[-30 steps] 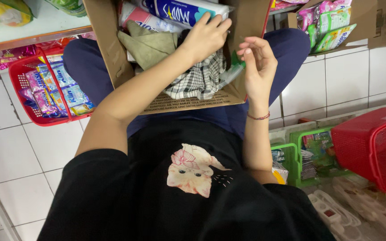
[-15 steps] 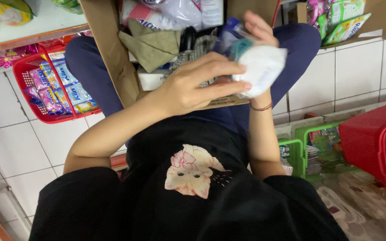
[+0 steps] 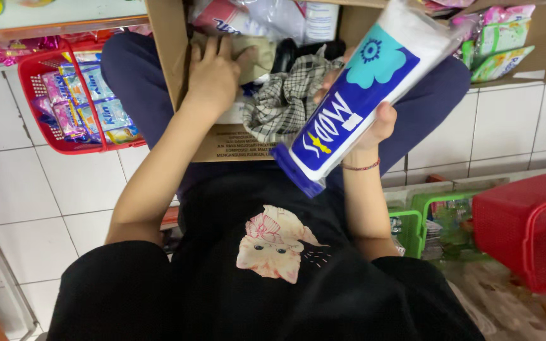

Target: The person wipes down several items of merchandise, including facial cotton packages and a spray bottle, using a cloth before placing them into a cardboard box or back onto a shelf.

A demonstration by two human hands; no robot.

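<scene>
My right hand [image 3: 374,123] sits nearest to me, its fingers [image 3: 325,83] wrapped shut around the long blue-and-white packet [image 3: 361,95]. The packet runs diagonally: its blue lower end hangs below my fingers toward my lap, and its white upper end rises beyond them, above the box. I judge that a grip this near the lower third leaves the top heavy, so the wrist should stay firm and the packet should travel clear of the box wall.

Beyond and to the left of those fingers, my left hand [image 3: 213,76] lies palm-down inside the cardboard box [image 3: 165,57] on my lap. Its fingers are spread flat on an olive cloth [image 3: 257,53] and grip nothing; pressing here should hold the contents down while the packet comes away.

Between the two hands lies a checked cloth [image 3: 282,101]. Past my left fingers, more plastic-wrapped packs [image 3: 248,16] fill the far end of the box.

Left of the box, on the tiled floor, stands a red basket [image 3: 45,120] of sachets.
</scene>
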